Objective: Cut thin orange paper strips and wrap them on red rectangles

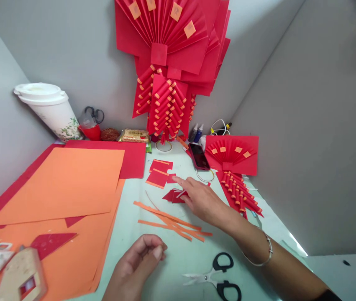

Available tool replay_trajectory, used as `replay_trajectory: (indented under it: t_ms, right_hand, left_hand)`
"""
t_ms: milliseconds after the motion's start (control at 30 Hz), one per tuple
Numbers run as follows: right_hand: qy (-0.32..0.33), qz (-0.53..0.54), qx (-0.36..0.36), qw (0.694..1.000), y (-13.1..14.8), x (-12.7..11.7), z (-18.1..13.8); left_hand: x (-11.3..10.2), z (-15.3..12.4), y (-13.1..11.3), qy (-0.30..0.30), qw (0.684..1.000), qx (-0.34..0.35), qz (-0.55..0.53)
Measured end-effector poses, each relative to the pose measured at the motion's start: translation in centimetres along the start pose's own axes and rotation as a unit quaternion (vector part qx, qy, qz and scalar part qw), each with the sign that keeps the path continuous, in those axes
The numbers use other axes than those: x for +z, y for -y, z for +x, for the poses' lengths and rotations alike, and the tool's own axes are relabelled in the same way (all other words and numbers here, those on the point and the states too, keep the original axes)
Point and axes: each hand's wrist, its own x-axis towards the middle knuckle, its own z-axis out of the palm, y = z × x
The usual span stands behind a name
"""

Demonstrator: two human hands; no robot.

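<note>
My right hand (201, 198) reaches across the table with index finger and thumb apart. Its index fingertip touches or hovers just over a small red paper square (170, 178); the thumb is by a loose pile of small red paper pieces (172, 195). Beside them lie red paper rectangles (156, 178) edged with orange strips. Closer to me, my left hand (140, 265) is curled, thumb pressed to the fingers, with nothing visible between them. Several thin orange paper strips (171, 221) lie crossed between the hands. Black-handled scissors (207, 276) rest partly open at the front.
Large orange sheets (67, 184) and red sheets (134, 159) cover the left side, with a beige tool (21, 276) on them. Behind stand a white bin (50, 110) and a phone (199, 156). Red fan-and-firecracker paper decorations (168, 100) hang at the back; another (232, 154) stands right.
</note>
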Motion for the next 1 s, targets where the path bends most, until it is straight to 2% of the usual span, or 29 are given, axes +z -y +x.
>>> replay_trajectory:
  t_ms: [67, 133, 233, 300, 367, 433, 500, 567, 700, 800, 867, 1000]
  right_hand:
    - [0.028, -0.012, -0.005, 1.0, 0.0, 0.2, -0.3]
    - [0.023, 0.011, -0.004, 1.0, 0.1, 0.0, -0.9]
    - [-0.009, 0.111, -0.017, 0.994, 1.1, -1.4, -2.7]
    - [0.014, 0.193, -0.057, 0.979, 2.2, -2.4, -4.1]
    - [0.065, 0.232, -0.093, 0.966, 3.5, -2.8, -5.4]
    - [0.086, 0.236, -0.1, 0.963, 4.4, -2.2, -6.2]
    - [0.076, 0.227, -0.096, 0.966, 4.6, -1.1, -6.5]
    - [0.052, 0.23, -0.094, 0.967, 4.3, 0.1, -6.4]
    - [0.003, 0.319, -0.04, 0.947, 2.4, 1.2, -6.0]
    - [-0.016, 0.42, 0.029, 0.907, 1.0, 1.3, -5.8]
    - [0.001, 0.46, 0.057, 0.886, 0.5, 1.6, -5.7]
    - [0.041, 0.491, 0.083, 0.866, 0.8, 2.6, -5.6]
  left_hand:
    - [-0.2, 0.0, 0.0, -0.013, 1.0, 0.011, 0.02]
    - [-0.3, -0.3, -0.1, -0.044, 0.997, 0.032, 0.054]
    - [-0.2, -0.8, -0.3, -0.135, 0.977, 0.102, 0.13]
    - [0.1, -1.0, -0.3, -0.164, 0.96, 0.146, 0.173]
    - [0.4, -1.0, 0.1, -0.132, 0.958, 0.158, 0.199]
    - [0.6, -0.8, 0.6, -0.062, 0.961, 0.146, 0.225]
    - [0.7, -0.4, 1.0, 0.009, 0.957, 0.129, 0.258]
    - [0.7, -0.2, 1.0, 0.047, 0.951, 0.117, 0.282]
    - [0.3, 0.1, 0.2, 0.026, 0.966, 0.076, 0.245]
    - [-0.3, 0.3, -0.3, -0.002, 0.981, 0.039, 0.19]
    - [-0.5, 0.5, -0.4, -0.01, 0.987, 0.025, 0.16]
    - [-0.3, 0.6, -0.3, 0.048, 0.994, -0.016, 0.098]
